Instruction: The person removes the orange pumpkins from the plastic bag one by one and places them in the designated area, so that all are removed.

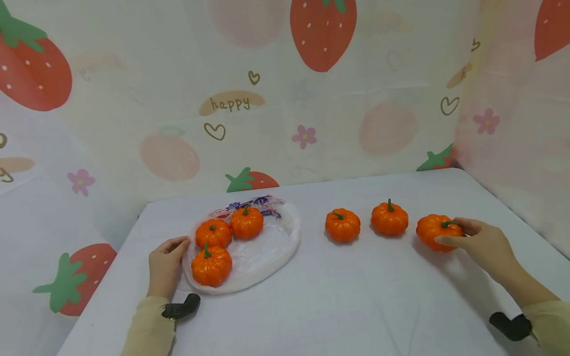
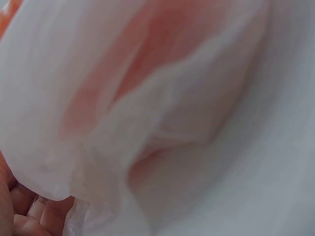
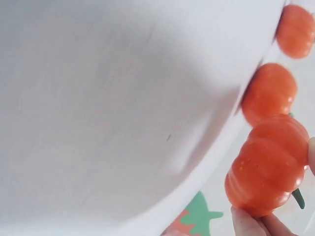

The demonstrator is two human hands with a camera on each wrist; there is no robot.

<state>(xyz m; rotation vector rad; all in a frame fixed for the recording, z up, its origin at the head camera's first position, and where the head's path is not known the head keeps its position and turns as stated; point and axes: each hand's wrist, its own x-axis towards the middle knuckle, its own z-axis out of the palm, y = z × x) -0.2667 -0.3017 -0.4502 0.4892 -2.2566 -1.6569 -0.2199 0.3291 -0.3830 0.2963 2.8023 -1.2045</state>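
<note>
On the left of the table lies a thin white plastic bag [image 1: 262, 264], spread wide with its mouth upward. Inside it sit three small orange pumpkins with green stems: a front one [image 1: 211, 266], a middle one [image 1: 213, 233] and a back one [image 1: 247, 222]. My left hand [image 1: 164, 267] pinches the bag's left rim; its curled fingers [image 2: 47, 216] show beside the bag in the left wrist view. At the right, my right hand [image 1: 492, 252] grips another pumpkin [image 1: 434, 232] between thumb and fingers. Its shadow falls on the cloth below, and its stem points toward the hand.
Two more pumpkins, one [image 1: 342, 225] nearer the bag and one [image 1: 389, 218] nearer my right hand, stand in the middle of the white-covered table [image 1: 320, 311]. A strawberry-print curtain [image 1: 276, 123] hangs behind the table's back edge and along both sides.
</note>
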